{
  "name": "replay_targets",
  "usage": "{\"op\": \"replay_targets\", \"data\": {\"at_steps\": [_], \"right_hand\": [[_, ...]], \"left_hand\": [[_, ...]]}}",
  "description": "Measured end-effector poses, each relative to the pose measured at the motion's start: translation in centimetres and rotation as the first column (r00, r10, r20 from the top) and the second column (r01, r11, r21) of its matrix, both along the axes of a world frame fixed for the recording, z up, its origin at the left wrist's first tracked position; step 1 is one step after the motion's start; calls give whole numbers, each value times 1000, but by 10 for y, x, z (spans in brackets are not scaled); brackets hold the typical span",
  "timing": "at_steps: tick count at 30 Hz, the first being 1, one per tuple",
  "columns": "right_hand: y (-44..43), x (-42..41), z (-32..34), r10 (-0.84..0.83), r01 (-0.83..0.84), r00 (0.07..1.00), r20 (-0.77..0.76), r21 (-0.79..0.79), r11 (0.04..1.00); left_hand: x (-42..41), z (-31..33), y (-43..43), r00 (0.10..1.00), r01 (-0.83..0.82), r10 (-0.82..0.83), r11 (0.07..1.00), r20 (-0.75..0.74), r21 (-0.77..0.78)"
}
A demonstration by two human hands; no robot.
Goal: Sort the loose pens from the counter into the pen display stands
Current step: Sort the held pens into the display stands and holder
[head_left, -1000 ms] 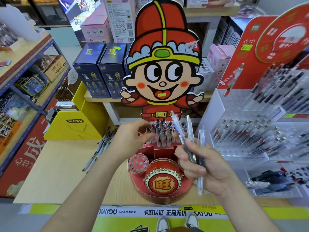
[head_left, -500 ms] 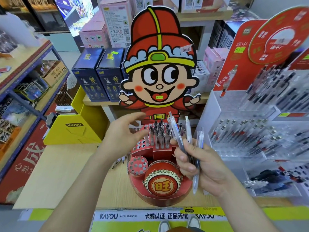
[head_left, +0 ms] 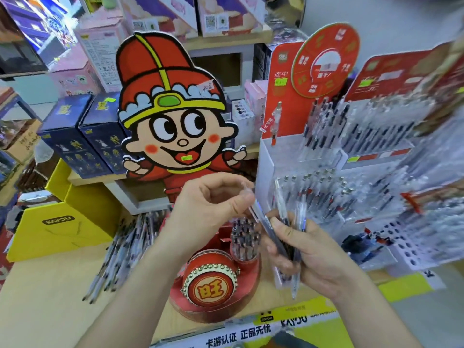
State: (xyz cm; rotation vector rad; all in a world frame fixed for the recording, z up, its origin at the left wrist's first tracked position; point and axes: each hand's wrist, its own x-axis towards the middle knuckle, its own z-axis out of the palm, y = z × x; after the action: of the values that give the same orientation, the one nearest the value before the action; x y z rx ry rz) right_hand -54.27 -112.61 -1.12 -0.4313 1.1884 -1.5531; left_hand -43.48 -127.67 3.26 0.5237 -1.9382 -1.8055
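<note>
Nearest, along the bottom edge, a yellow and white printed strip on the front lip of a pale wooden table. Just above it, two bare forearms reaching in from below. On the right, the right hand, fingers curled round a bundle of pens, tips down, tops fanned upward. On the left, the left hand, thumb and forefinger pinching the blurred upper end of a slanted pen, its lower part lying among the bundle under the right thumb. Directly beneath the hands, a red drum-shaped stand with a gold-studded round front, and in the cup on its right side a tight cluster of upright pens. To the left of the stand, loose pens lying in a rough pile flat on the table. Beyond that pile, a yellow cardboard box. Behind the drum stand, a tall cartoon cutout of a smiling figure in a red hat. On the right, a clear tiered display full of pens in rows under red header cards, blurred toward the edge. Farther back, dark blue boxes on a low shelf, then pink boxes higher up.
</note>
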Motion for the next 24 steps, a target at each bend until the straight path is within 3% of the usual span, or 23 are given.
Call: {"op": "replay_targets", "data": {"at_steps": [4,7,9,17,24], "right_hand": [[23,-18,3,-27,29,996,-90,17,999],[50,-42,7,0,28,970,-245,107,994],[72,-63,9,-56,103,951,-305,140,985],[143,-165,2,-445,450,887,-125,9,893],[174,-222,-7,-317,325,939,-135,40,945]], "left_hand": [[-26,7,21,999,-36,32,995,-42,-89],[-45,13,29,990,-103,92,989,-107,-109],[-59,17,36,980,-149,129,980,-151,-129],[-135,20,90,948,-303,265,918,-175,-257],[-198,1,144,956,-287,278,814,-95,-505]]}}
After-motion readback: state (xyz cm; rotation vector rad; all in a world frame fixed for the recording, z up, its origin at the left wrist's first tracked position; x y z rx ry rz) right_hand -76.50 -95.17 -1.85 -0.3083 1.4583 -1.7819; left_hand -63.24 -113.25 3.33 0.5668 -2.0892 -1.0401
